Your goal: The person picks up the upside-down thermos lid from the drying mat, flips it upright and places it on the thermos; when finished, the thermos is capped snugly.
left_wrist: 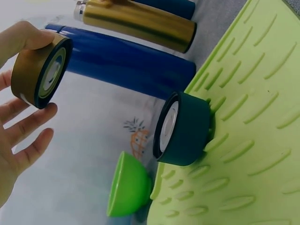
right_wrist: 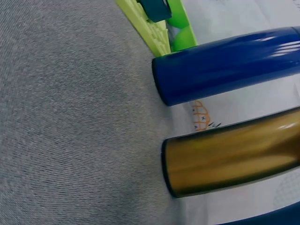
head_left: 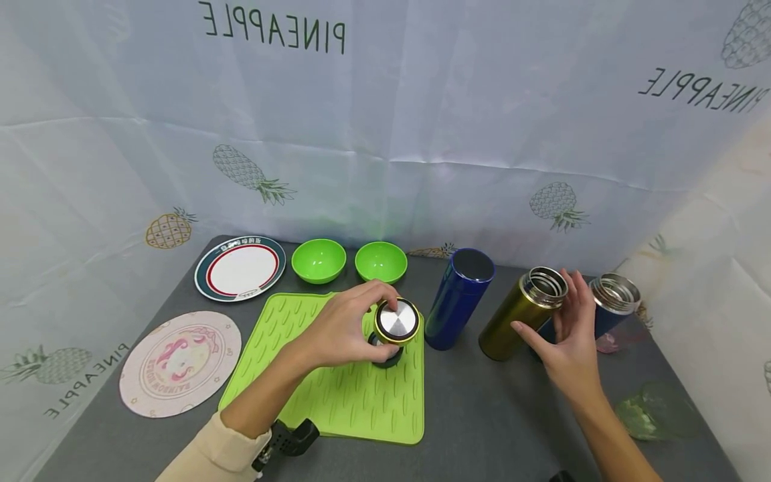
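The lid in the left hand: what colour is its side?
The lid has a brownish-gold side; the left wrist view shows it best.

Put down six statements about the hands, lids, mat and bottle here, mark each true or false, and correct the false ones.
1. The left hand holds the gold lid. True.
2. The right hand is at the gold bottle. True.
3. The gold bottle has its lid on. False: its mouth is open.
4. The dark lid sits on the green mat. True.
5. In the head view, the green mat lies right of the gold bottle. False: it lies to the left.
6. The left hand touches the dark lid. False: the left wrist view shows them apart.
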{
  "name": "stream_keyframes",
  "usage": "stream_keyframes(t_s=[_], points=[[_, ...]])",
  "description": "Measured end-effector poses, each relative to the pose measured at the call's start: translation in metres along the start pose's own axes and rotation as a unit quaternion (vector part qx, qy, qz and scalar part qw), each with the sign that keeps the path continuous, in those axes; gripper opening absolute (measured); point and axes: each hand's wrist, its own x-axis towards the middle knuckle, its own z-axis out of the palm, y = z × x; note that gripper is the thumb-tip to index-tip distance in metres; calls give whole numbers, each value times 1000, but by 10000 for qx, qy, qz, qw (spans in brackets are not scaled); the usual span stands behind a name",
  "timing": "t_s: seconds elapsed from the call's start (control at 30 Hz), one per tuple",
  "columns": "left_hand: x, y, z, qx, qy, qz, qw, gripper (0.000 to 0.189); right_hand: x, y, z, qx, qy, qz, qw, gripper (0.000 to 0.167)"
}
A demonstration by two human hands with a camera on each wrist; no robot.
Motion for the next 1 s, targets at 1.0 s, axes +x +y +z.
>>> stream_keyframes(t_s=[1.0], points=[[0, 0, -1, -60, 15, 7, 10000, 46, 1, 38, 2, -354, -67, 473, 9982, 101]])
